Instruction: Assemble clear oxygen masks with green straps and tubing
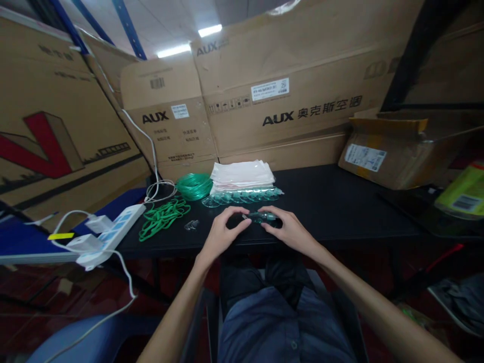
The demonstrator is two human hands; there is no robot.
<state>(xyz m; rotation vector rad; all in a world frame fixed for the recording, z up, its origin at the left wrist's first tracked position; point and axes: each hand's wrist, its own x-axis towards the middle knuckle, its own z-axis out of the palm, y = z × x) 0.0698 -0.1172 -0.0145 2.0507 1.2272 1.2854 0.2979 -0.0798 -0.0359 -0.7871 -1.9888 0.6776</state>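
Observation:
Just above the front of the black table, my right hand (290, 227) curls its thumb and fingers round a clear green plastic mask (262, 217). My left hand (223, 229) faces it, thumb and forefinger pinched at the mask's left end on a small pale strip, too small to name surely. Behind both hands lies a row of similar clear green masks (242, 197). A stack of white plastic bags (242, 174) sits right behind that row. Left of my left hand are several small shiny clips (191, 225) and a tangle of green elastic straps (162, 217).
A coil of green tubing (194, 185) lies at the back left. A white power strip (113, 237) with plugs and cables crosses the left edge. Large cardboard boxes (242, 121) wall the back. An open carton (385, 151) and a yellow-green package (463, 194) stand right.

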